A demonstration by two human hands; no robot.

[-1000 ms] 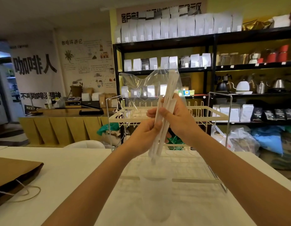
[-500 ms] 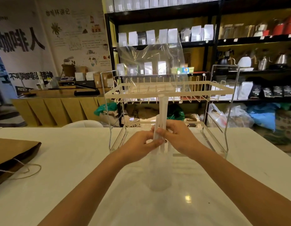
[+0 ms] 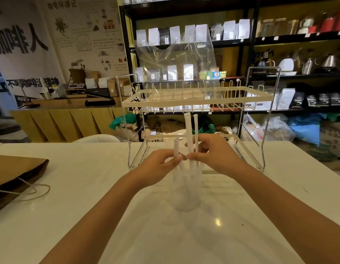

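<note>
On the white worktop closest to us stands a cloudy plastic cup, and the wrapped straws seem to have their lower ends inside it. Above its rim our left grip is pinched on one shorter straw, while our right grip is clamped on two taller ones. We judge the loading nearly done: what is left is to let go and perhaps spread them. Off to the left lies a brown paper bag. Behind the cup stands a wire rack with a clear plastic bag on its upper tier; shelves lie beyond.
</note>
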